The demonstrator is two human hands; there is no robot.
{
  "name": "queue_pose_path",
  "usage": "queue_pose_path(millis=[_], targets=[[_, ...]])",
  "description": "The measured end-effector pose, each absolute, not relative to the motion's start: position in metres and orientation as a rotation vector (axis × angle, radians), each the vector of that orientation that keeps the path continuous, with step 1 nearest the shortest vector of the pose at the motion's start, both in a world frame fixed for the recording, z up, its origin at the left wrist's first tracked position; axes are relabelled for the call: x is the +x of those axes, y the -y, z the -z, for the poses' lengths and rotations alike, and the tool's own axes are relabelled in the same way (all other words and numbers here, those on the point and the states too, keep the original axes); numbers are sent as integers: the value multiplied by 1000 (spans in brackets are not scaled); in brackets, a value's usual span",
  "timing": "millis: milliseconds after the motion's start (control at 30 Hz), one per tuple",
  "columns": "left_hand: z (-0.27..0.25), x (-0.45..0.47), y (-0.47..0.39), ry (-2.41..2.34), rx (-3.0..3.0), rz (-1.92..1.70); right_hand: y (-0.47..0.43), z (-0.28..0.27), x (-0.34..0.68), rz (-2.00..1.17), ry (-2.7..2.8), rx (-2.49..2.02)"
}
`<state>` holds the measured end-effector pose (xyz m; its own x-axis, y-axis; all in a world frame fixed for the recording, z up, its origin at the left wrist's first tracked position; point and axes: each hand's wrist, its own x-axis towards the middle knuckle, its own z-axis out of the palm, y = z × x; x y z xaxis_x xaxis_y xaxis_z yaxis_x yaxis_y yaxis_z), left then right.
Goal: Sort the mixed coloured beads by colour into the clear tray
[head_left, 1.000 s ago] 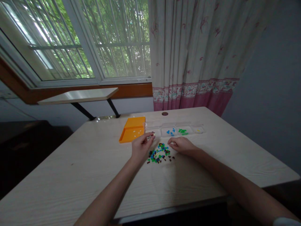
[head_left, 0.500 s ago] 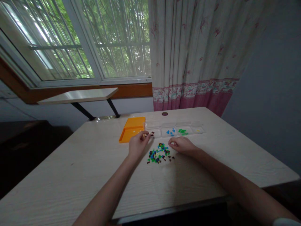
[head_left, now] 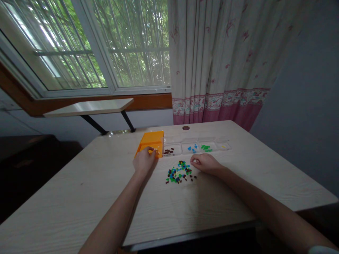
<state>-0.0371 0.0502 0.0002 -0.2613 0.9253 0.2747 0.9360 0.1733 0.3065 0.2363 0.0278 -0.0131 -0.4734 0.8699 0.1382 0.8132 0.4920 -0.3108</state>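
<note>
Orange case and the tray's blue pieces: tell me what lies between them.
In the head view, a clear compartment with brown pieces lies between the orange case and the blue pieces.

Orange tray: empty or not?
Not empty: small pale pieces show in the orange tray, beside the fingers of the left hand, which hides part of it.
</note>
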Motion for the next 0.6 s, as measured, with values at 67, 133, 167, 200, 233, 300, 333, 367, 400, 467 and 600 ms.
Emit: queue_pose_path(millis=[67, 133, 167, 200, 233, 300, 333, 367, 400, 467, 600], targets=[[0, -37, -51, 2352, -1906, 695, -28, 13, 236, -287, 2454, -1424], [0, -34, -49, 2265, -1955, 775, -27, 13, 236, -280, 2444, -1405], [0, -32, -48, 2199, -2015, 825, -27, 12, 235, -280, 2434, -1388], [0, -28, -46, 2119, -2109, 877, -27, 12, 235, -282, 2420, -1367], [0, -23, -43, 2030, -2229, 929, -26, 12, 234, -288, 2402, -1342], [3, -11, -35, 1827, -2527, 1012, -24, 11, 232, -303, 2362, -1289], [5, -4, -31, 1725, -2661, 1042, -23, 11, 231, -306, 2345, -1260], [7, 4, -27, 1624, -2786, 1051, -22, 11, 230, -305, 2329, -1229], [8, 10, -23, 1535, -2893, 1035, -22, 11, 229, -300, 2316, -1194], [11, 21, -17, 1449, -2980, 1043, -21, 13, 227, -287, 2292, -1121], [11, 28, -12, 1428, -2974, 1097, -22, 17, 223, -248, 2240, -1014]])
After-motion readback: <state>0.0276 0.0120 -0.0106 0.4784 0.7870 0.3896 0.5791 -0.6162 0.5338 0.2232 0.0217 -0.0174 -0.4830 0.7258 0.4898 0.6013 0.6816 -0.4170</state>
